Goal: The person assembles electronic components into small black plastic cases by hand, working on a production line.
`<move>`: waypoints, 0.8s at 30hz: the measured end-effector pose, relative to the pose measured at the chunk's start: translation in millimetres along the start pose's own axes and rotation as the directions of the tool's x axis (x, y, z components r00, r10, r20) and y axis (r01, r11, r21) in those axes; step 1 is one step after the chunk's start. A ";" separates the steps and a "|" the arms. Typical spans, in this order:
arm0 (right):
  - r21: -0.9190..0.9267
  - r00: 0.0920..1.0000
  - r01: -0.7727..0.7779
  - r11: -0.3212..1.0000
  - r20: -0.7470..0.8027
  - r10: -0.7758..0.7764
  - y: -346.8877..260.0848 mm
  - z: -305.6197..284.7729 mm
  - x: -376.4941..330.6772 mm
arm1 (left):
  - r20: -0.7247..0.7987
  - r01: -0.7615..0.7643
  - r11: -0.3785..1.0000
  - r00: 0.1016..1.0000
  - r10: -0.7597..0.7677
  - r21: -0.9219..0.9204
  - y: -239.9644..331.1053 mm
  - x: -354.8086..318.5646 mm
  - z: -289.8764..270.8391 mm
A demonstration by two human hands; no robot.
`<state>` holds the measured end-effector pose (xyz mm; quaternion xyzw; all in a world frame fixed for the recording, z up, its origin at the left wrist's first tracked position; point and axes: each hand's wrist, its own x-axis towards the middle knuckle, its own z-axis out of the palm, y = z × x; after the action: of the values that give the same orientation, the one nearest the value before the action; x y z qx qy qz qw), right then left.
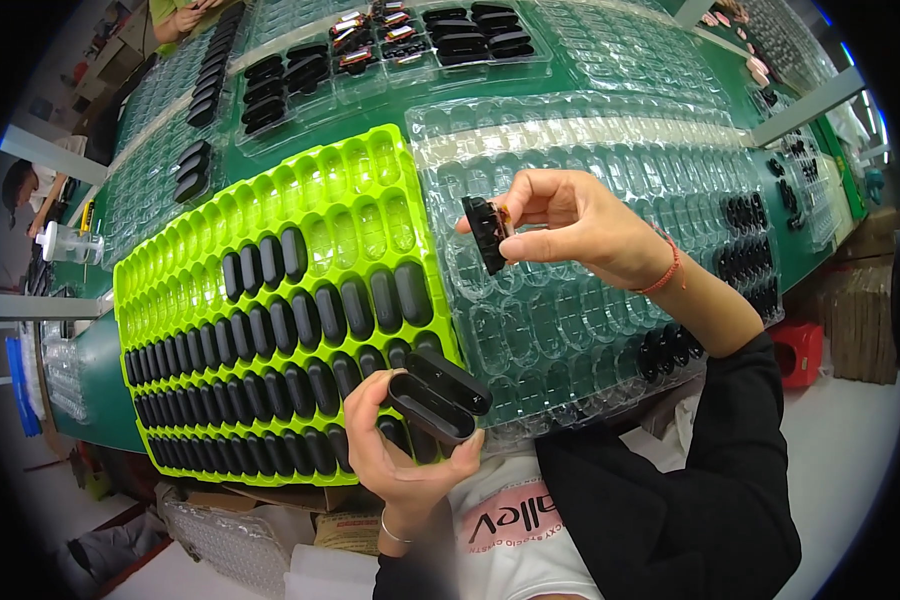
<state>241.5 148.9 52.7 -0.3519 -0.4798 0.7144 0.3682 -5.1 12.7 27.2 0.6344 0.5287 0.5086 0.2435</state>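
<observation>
My left hand (402, 478), low in the middle, grips a small black hinged case (432, 402) between thumb and fingers; its lid is raised and its hollow inside faces up. Higher up and to the right, my right hand (575, 225) pinches a small black plastic insert (484, 236) with coppery and reddish parts on one side. The insert is apart from the case. Behind the left hand lies a bright green tray (375, 160) whose lower rows hold many closed black cases (328, 312); several pockets in its upper rows are bare. Clear plastic trays (530, 335) lie under the right hand.
Farther back, a clear tray holds black case parts (305, 72) and red-and-black inserts (355, 40). Small black parts (670, 350) sit at the right side. Grey metal posts (810, 105) rise at both sides. Another person's hands (188, 15) show at the far left.
</observation>
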 end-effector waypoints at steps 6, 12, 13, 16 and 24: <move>-0.664 0.952 0.222 0.714 -0.013 -0.307 16.9 -9.7 -16.1 | 0.014 -0.021 1.000 1.000 0.021 0.007 1.4 0.6 3.5; -0.780 0.928 0.173 0.601 -0.077 -0.366 44.0 -6.1 -22.7 | 0.029 -0.033 0.999 0.999 0.032 0.018 3.8 -3.2 9.7; -0.785 0.920 0.188 0.590 -0.069 -0.385 47.5 -5.7 -21.9 | 0.033 -0.037 0.999 0.999 0.037 0.010 6.0 -3.5 11.0; -0.802 0.923 0.185 0.569 -0.056 -0.380 45.7 -6.6 -20.6 | 0.043 -0.089 0.996 0.995 0.088 0.021 9.0 -4.3 12.5; -0.923 0.856 0.351 0.159 0.248 -0.453 30.2 -24.4 -21.5 | 0.065 -0.080 0.994 0.995 0.076 0.072 1.6 -8.5 9.4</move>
<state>267.0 132.5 20.3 -0.3893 -0.8648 0.1464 0.2812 4.7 6.5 21.8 0.6786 0.5144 0.4778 0.2158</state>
